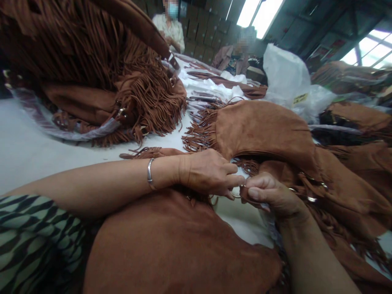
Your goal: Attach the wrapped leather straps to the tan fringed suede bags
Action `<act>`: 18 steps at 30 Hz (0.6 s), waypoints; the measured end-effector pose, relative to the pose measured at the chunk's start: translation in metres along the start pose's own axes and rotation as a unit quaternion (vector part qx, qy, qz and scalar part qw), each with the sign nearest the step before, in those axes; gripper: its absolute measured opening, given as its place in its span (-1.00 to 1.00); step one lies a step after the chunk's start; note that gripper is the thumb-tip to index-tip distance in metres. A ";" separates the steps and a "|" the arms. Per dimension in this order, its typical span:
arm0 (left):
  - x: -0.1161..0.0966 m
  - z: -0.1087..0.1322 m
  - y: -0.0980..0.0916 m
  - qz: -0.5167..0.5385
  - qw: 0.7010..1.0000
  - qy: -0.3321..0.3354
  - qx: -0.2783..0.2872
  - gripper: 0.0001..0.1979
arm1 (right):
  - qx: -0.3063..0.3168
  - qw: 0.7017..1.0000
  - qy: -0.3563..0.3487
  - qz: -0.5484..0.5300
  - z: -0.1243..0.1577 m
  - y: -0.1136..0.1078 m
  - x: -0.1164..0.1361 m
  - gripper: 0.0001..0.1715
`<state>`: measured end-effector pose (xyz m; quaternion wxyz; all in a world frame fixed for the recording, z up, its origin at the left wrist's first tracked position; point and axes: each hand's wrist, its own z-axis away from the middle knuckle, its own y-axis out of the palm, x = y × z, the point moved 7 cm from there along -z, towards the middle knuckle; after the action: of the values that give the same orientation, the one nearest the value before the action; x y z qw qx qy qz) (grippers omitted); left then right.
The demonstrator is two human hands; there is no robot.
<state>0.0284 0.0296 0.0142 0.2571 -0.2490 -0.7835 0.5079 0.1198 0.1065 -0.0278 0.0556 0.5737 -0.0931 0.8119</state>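
Note:
A brown suede bag [177, 249] lies right in front of me, its body filling the lower middle of the view. Above its upper edge my left hand [211, 173] reaches in with fingers bent around a metal ring [235, 192]. My right hand [269, 192] pinches the end of a brown strap [249, 198] between thumb and fingers, close against that ring. The fingertips of both hands nearly meet there. Whether strap and ring are joined is hidden by the fingers.
Fringed brown bags [147, 98] with a plastic-wrapped strap [70, 132] are heaped at the left. Another suede bag [266, 126] lies beyond my hands, with more bags [352, 179] at right. Clear plastic [284, 73] stands behind. Two people [168, 30] are across the white table [24, 151].

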 end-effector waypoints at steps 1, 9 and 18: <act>0.001 0.000 0.001 0.002 1.000 -0.006 0.010 -0.56 | -0.001 1.000 -0.001 -0.008 -0.002 -0.001 -0.003 -0.51; 0.003 -0.001 0.009 0.043 0.999 -0.015 0.028 -0.60 | -0.043 0.998 0.032 0.015 -0.002 -0.003 -0.002 -0.53; 0.004 0.001 0.010 0.012 1.000 -0.017 0.023 -0.58 | -0.108 0.988 0.072 0.082 0.012 0.001 0.008 -0.60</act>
<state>0.0261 0.0346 0.0051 0.2431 -0.2435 -0.7729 0.5332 0.1280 0.1027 -0.0164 0.0569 0.4943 -0.2229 0.8383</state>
